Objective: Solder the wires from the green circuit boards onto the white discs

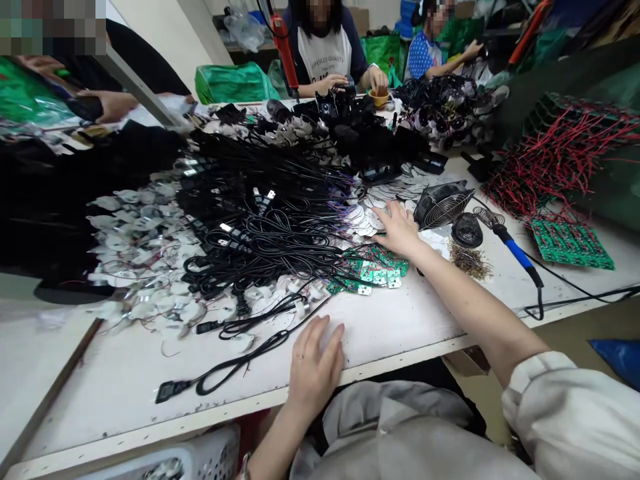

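White discs [361, 217], dozens, touching right hand [397, 228].

Green circuit boards [373, 272], loosely heaped, perhaps wired; white discs [364, 220] beside them

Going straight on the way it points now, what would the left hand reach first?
The left hand points up the table, so its fingers would probably meet the thin black cord first, with the green circuit boards just beyond, though depth is hard to judge here.

Glossy plastic cables [270, 247], matt white tabletop [100, 400]
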The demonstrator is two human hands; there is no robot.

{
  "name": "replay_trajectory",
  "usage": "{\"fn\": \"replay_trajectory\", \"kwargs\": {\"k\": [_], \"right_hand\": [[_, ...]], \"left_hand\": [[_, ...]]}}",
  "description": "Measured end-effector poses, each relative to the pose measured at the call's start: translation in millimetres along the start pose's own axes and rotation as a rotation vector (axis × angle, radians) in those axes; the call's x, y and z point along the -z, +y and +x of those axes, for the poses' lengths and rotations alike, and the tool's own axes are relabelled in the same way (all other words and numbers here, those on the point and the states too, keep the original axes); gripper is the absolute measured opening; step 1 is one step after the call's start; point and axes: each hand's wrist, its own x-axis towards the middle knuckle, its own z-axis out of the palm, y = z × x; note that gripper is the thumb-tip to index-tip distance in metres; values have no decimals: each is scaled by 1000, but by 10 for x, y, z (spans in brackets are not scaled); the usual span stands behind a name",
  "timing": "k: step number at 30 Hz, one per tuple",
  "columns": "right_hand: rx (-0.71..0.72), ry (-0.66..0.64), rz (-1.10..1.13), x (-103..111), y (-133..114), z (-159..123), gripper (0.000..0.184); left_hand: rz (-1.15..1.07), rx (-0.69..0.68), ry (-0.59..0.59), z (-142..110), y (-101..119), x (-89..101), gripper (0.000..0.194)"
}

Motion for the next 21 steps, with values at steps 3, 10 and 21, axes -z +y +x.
{"fn": "replay_trajectory", "kwargs": {"k": [3,10,21], "right_hand": [[51,-31,-83,-77,-25,93,68],[132,-96,-265,-129,-130,240,61],[295,-87,-304,-71,76,307,53]], "left_hand": [[-5,16,42,-66,50,-3,42],[-27,-53,17,72,3,-19,25],[-140,-123,-36,125,-1,-33,23]]}}
